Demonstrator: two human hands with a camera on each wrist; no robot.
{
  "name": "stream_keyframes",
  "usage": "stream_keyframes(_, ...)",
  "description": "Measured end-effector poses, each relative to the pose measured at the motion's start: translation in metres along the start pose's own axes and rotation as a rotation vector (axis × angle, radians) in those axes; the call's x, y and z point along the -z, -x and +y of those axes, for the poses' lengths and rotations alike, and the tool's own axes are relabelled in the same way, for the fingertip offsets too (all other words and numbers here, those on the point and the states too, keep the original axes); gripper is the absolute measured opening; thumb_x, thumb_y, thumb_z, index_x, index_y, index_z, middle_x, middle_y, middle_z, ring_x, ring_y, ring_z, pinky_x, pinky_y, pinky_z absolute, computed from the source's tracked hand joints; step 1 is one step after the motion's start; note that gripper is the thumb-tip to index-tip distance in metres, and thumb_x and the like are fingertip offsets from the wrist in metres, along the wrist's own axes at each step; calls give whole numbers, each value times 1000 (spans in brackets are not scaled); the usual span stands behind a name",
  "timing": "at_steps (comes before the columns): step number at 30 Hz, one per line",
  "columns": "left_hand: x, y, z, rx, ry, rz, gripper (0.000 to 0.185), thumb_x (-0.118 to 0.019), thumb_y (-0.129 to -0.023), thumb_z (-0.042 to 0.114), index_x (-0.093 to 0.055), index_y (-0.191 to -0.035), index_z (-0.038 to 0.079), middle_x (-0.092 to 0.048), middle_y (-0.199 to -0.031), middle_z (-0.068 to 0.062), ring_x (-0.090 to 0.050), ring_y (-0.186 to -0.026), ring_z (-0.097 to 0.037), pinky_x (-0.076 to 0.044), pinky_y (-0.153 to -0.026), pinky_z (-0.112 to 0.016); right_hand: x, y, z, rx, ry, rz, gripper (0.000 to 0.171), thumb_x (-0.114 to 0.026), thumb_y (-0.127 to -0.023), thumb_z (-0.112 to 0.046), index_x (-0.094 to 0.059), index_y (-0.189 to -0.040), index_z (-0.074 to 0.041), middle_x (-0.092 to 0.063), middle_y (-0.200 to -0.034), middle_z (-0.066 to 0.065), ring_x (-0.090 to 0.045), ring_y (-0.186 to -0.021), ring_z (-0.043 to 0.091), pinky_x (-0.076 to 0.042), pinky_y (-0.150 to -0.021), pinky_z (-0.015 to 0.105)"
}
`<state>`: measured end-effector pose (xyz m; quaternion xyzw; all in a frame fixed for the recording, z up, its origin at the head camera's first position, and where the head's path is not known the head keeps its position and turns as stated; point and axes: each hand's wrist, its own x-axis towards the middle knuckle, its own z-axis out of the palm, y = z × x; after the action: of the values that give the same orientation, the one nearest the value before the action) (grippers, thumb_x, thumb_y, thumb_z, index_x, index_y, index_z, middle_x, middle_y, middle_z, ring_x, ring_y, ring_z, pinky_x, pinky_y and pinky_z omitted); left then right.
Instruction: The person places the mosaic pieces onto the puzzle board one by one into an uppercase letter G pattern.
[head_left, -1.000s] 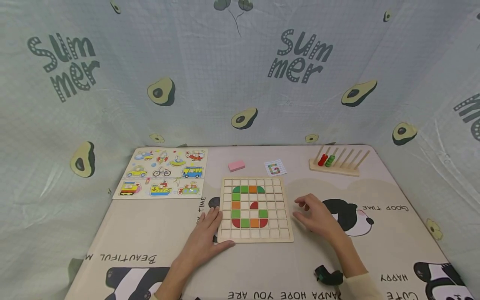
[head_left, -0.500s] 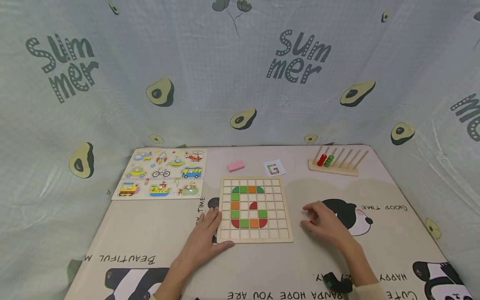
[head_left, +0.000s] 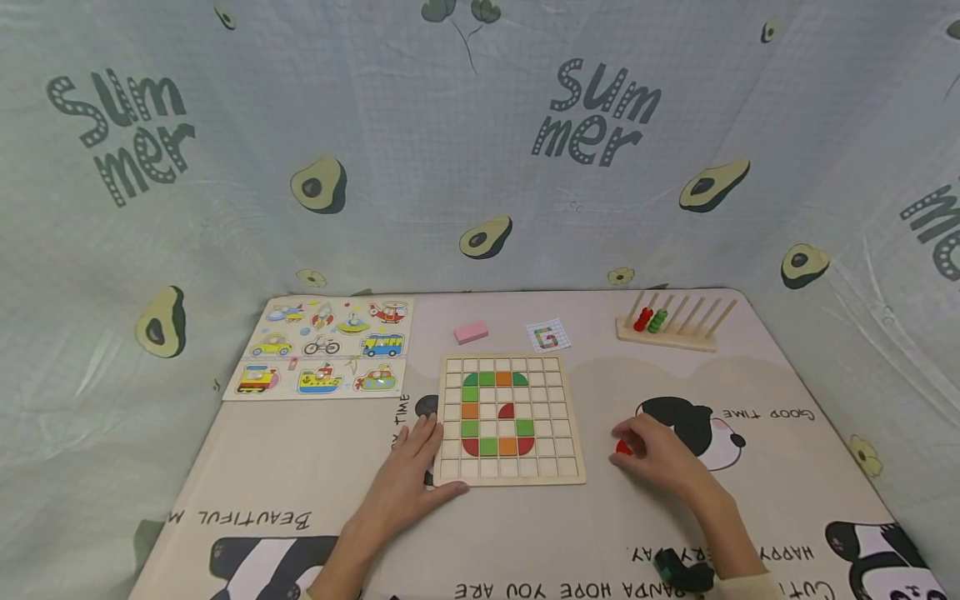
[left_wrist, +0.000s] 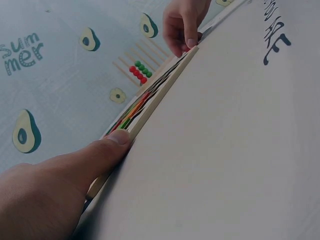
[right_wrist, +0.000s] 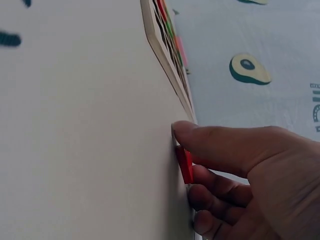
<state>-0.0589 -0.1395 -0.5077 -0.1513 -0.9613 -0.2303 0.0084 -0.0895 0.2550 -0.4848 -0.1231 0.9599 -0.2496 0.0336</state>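
A square wooden grid board [head_left: 566, 467] lies in front of me, with green, orange and red flat pieces set in its cells in a G-like shape. My left hand [head_left: 405, 475] rests at the board's left side, its fingers straight along the edge. In the left wrist view the left thumb [left_wrist: 107, 150] lies on the board's front corner. Right of the board and apart from it, my right hand [head_left: 660, 454] pinches a small red piece [head_left: 624, 448] between thumb and fingers, low over the tablecloth. Part of that red piece [right_wrist: 185, 165] is hidden by the fingers.
A vehicle picture puzzle board [head_left: 315, 329] lies at the back left. Behind the grid board are a pink block [head_left: 471, 332] and a small pattern card [head_left: 548, 336]. A wooden peg rack [head_left: 667, 337] with red and green beads stands at the back right.
My right hand has moved away from the board, to the right and slightly nearer me. A red piece has come into sight at its fingertips. My left hand has stayed put.
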Motion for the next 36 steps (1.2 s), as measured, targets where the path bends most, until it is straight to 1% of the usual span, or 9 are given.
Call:
stream_keyframes(3,0,0,0,0,5,3,98,-58,-73,73,-37,-144,9,-33,-153,-3,-24,-145,-18,-16,-123,-38,2,0,1,14,-14,-5,27,-78,-76,-21,-66,-99,-14,-56,-85,-8,-48,-74,2,-47,-63,19)
stream_keyframes(6,0,0,0,-2,5,6,98,-58,-73,73,-37,-144,9,-33,-153,-3,-24,-145,-18,-17,-123,-39,3,0,1,25,-22,-14,26,-77,-77,-21,-66,-100,-15,-57,-87,-9,-49,-75,0,-48,-64,18)
stream_keyframes(14,0,0,-1,-2,-11,6,98,-56,-73,74,-37,-144,10,-33,-153,-3,-25,-145,-18,-17,-122,-39,2,-2,0,40,-86,-39,23,-76,-78,-18,-64,-98,-16,-56,-83,-8,-47,-73,0,-46,-62,17)
stream_keyframes(20,0,0,-1,1,4,6,98,-57,-73,73,-37,-144,10,-33,-153,-3,-24,-145,-18,-17,-123,-38,4,-6,0,52,-86,-53,21,-75,-79,-17,-64,-97,-17,-58,-83,-9,-49,-72,0,-47,-62,18)
stream_keyframes(24,-1,0,0,3,11,4,98,-58,-73,74,-37,-145,10,-33,-153,-3,-24,-145,-18,-17,-123,-38,4,-10,-1,71,-67,-39,18,-73,-80,-17,-66,-97,-16,-59,-83,-10,-49,-73,-1,-48,-63,18)
stream_keyframes(28,-1,0,0,1,6,6,99,-57,-72,74,-37,-145,10,-33,-153,-3,-25,-145,-18,-17,-122,-38,4,-13,-1,94,-54,-14,14,-72,-81,-17,-67,-95,-18,-57,-82,-11,-48,-73,-1,-46,-62,18)
stream_keyframes(31,-1,0,0,3,1,5,99,-57,-72,74,-37,-145,10,-32,-153,-3,-25,-145,-18,-17,-122,-38,4,-16,-3,82,-61,-2,12,-72,-82,-17,-65,-91,-20,-57,-81,-11,-48,-73,0,-46,-62,17)
stream_keyframes(34,0,0,0,4,2,6,99,-58,-72,74,-37,-144,9,-33,-153,-3,-25,-145,-18,-17,-122,-38,6,-19,-7,74,-69,2,12,-71,-82,-16,-63,-90,-19,-57,-80,-9,-49,-72,3,-46,-61,17)
stream_keyframes(36,0,0,0,5,4,6,99,-58,-72,74,-37,-144,9,-33,-153,-3,-25,-145,-18,-18,-122,-38,6,-21,-11,79,-68,7,13,-71,-83,-15,-63,-93,-17,-58,-82,-9,-49,-73,3,-47,-62,17)
